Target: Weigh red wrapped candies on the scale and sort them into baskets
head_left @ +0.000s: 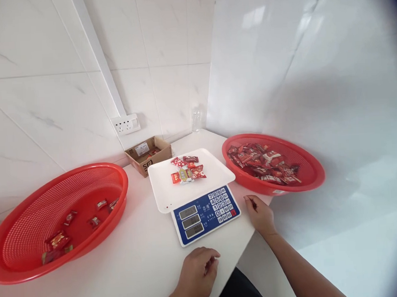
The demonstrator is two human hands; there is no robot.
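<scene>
A blue digital scale (205, 213) with a white weighing tray (163, 182) stands mid-table. A small pile of red wrapped candies (187, 170) lies on the tray. My left hand (197, 274) rests on the table just in front of the scale, fingers loosely curled, nothing visible in it. My right hand (260, 214) rests at the table's edge to the right of the scale's keypad, fingers curled under, close to the right red basket (308, 177), which holds many red candies (263, 162).
A large red mesh basket (28, 221) at the left holds several candies (61, 240). A small open cardboard box (148, 154) sits against the tiled wall behind the scale, below a wall socket (125, 124). A clear bottle (196, 119) stands in the corner.
</scene>
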